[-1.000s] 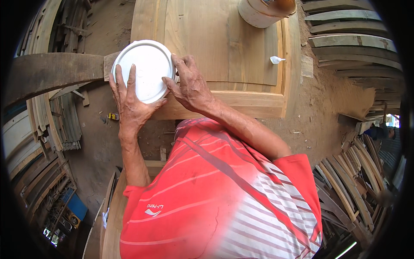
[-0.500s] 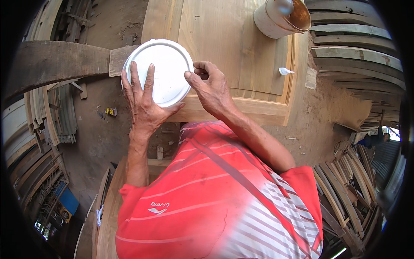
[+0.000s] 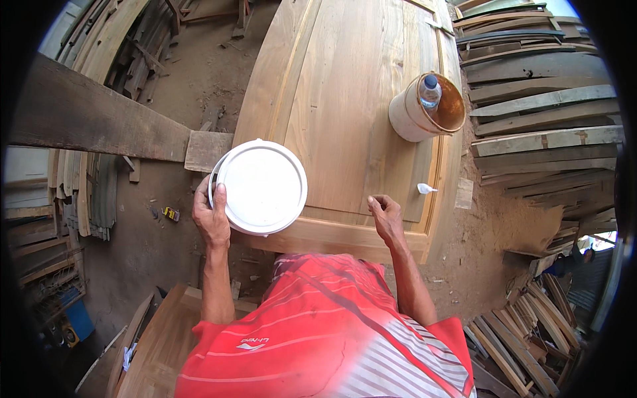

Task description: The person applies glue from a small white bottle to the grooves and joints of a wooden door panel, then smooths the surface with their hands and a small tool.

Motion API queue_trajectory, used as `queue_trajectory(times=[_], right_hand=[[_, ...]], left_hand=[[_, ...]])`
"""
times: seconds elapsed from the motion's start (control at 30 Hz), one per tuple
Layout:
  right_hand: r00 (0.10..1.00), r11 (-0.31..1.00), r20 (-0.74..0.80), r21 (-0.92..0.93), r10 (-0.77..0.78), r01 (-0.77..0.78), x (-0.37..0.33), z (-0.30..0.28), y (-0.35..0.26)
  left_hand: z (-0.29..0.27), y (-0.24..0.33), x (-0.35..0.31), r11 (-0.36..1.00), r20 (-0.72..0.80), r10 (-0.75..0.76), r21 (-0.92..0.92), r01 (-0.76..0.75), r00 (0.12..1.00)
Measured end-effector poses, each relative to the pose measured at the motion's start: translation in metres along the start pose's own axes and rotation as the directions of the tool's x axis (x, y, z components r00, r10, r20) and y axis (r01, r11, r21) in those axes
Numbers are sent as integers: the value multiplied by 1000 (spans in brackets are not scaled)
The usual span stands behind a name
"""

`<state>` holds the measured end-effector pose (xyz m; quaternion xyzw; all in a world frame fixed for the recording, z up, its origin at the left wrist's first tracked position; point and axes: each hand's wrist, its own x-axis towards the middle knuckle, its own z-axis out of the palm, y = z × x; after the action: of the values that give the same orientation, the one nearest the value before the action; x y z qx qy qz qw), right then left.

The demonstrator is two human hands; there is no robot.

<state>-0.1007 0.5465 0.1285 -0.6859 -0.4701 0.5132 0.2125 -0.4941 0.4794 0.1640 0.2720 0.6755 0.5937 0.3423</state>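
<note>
Clamping one tub (image 3: 267, 189) is the left hand (image 3: 212, 215); the right hand (image 3: 389, 221) has fingers together; far right stands one bucket (image 3: 406, 119).

Bottle (image 3: 431, 99) in bucket (image 3: 408, 119), right side of the panel (image 3: 338, 119); tub (image 3: 265, 189) at near left corner.

From my remote place I see a floor (image 3: 152, 272) of brown earth. At the left, long planks (image 3: 109, 33) are piled; at the right, curved boards (image 3: 544, 138) lie in rows. Farther right, near a grey corrugated sheet (image 3: 587, 285), I notice one very bright opening (image 3: 604, 240).
</note>
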Motion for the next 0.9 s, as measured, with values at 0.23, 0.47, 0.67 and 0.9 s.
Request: queue_trajectory(times=[0.23, 0.47, 0.67, 0.9], right_hand=[[817, 703, -206, -644, -538, 301, 34, 14, 60], [758, 621, -215, -724, -616, 300, 82, 33, 54], [730, 638, -288, -726, -620, 256, 97, 32, 58], [761, 639, -272, -733, -589, 233, 96, 33, 50]], left_hand=[[21, 71, 9, 987, 28, 101, 122, -103, 995], [53, 139, -5, 908, 458, -289, -149, 392, 841], [99, 144, 12, 893, 454, -227, -256, 370, 862], [171, 154, 65, 898, 540, -175, -254, 358, 823]])
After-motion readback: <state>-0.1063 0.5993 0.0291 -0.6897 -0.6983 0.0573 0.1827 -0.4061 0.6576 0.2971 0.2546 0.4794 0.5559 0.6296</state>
